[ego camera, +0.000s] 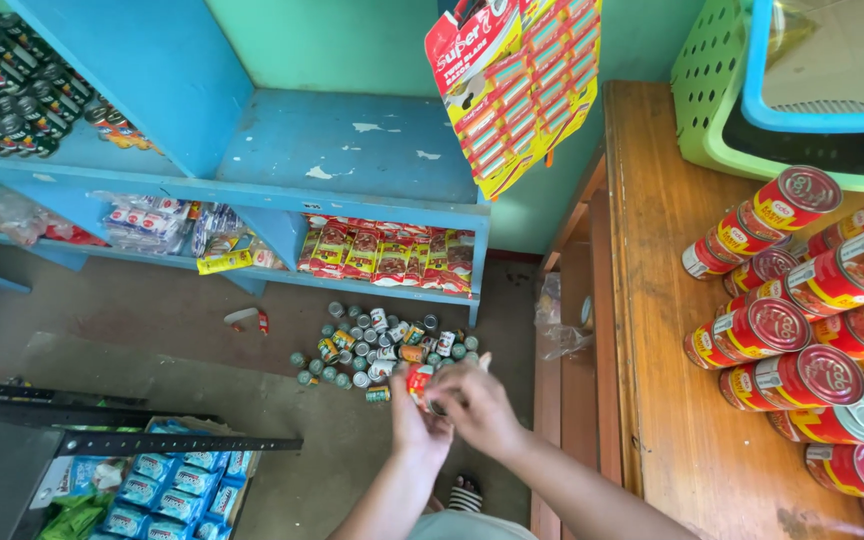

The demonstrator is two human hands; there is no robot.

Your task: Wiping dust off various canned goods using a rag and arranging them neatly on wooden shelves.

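Above a concrete floor (152, 330) strewn with cans (382, 350), both hands (452, 410) grip one red can (419, 383); red cans (802, 320) crowd the wooden tabletop (672, 300).

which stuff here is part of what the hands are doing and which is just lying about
In hand:
left hand and right hand, together on a small red can
pile of small cans on the floor

Lying about:
red tins on the wooden counter
blue shelf
box of blue packets

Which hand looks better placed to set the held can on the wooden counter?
Probably the right hand: it grips the small can together with the left hand, and it is on the side nearer the wooden counter.
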